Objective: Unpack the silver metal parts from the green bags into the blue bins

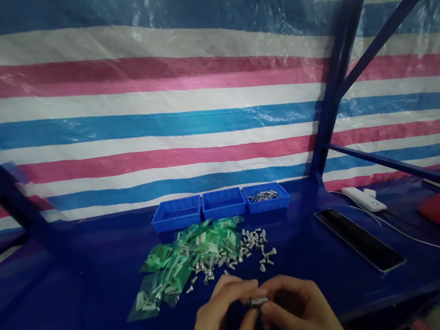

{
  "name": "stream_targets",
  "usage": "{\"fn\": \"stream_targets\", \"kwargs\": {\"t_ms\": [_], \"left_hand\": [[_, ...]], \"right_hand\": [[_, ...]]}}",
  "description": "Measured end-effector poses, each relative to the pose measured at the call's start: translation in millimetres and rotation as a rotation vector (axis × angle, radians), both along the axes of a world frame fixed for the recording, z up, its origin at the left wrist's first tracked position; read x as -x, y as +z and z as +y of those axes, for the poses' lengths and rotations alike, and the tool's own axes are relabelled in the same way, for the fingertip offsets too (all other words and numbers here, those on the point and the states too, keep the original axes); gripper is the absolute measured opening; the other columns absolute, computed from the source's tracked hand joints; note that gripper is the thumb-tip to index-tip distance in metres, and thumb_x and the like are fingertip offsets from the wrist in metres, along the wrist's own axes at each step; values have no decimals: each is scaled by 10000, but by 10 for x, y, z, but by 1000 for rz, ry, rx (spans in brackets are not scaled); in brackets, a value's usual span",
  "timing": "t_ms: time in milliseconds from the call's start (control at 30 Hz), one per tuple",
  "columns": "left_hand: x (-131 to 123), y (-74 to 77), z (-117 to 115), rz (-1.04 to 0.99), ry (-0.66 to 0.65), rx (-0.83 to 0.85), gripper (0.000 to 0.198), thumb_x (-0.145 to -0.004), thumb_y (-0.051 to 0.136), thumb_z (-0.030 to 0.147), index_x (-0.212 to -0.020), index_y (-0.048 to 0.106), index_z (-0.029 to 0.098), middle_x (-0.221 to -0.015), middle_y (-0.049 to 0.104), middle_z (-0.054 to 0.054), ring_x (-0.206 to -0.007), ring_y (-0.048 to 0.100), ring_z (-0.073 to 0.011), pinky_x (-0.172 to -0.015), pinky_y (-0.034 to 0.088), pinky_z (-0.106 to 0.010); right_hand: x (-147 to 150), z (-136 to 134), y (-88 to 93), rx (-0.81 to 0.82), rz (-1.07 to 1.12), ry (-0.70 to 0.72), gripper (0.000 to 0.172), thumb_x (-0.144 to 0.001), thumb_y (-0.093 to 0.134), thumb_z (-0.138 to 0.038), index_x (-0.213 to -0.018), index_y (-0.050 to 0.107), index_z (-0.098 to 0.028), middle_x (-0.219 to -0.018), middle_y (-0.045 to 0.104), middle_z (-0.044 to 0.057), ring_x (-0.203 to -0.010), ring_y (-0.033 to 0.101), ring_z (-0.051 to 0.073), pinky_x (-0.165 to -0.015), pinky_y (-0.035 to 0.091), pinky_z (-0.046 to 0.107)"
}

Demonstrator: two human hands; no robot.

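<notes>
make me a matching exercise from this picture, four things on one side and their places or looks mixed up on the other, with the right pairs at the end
Column one
1. phone
2. plastic bags
3. rightmost tray
4. small metal part

Column two
A. holds a heap of metal pieces
B. between the left hand and the right hand
C. flat, with a dark screen
D. green and see-through

Pairs: 1-C, 2-D, 3-A, 4-B
</notes>
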State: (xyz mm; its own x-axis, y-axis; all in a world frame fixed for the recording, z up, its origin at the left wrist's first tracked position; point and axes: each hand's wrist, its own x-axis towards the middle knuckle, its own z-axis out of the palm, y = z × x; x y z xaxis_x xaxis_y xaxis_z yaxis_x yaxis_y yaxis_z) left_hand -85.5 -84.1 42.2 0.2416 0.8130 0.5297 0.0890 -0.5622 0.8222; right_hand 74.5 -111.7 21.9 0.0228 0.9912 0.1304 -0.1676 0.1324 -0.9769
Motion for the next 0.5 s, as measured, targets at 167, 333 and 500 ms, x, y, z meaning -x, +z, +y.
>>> {"fn": "stream_targets", "kwargs": {"t_ms": [167, 333, 500], "left_hand": [[454, 714, 403, -49, 327, -193, 268, -776, 706, 166, -1021, 698, 274, -986, 742, 8, -944, 699, -205, -936, 550, -359], [769, 1748, 716, -212, 626, -538, 221, -741, 749, 191, -958, 707, 209, -850, 726, 45, -827, 694, -171, -864, 556, -363], [783, 1895, 1012, 354, 327, -737, 97, -853, 610, 205, -920, 681, 204, -889, 710, 30, -848, 672, -148, -829, 529, -321]], "right_hand": [[-510, 575, 221, -185, -415, -167, 155, -770, 702, -305, -858, 700, -177, -773, 722, 42, -710, 694, 185, -648, 553, 260], [-1066, 1500, 545, -356, -833, -391, 108, -744, 634, -250, -793, 680, -165, -722, 720, 70, -698, 692, 240, -673, 559, 360], [-949, 1738, 509, -472, -911, -304, 141, -742, 601, -168, -852, 686, -141, -890, 716, 136, -852, 659, 285, -778, 508, 433]]}}
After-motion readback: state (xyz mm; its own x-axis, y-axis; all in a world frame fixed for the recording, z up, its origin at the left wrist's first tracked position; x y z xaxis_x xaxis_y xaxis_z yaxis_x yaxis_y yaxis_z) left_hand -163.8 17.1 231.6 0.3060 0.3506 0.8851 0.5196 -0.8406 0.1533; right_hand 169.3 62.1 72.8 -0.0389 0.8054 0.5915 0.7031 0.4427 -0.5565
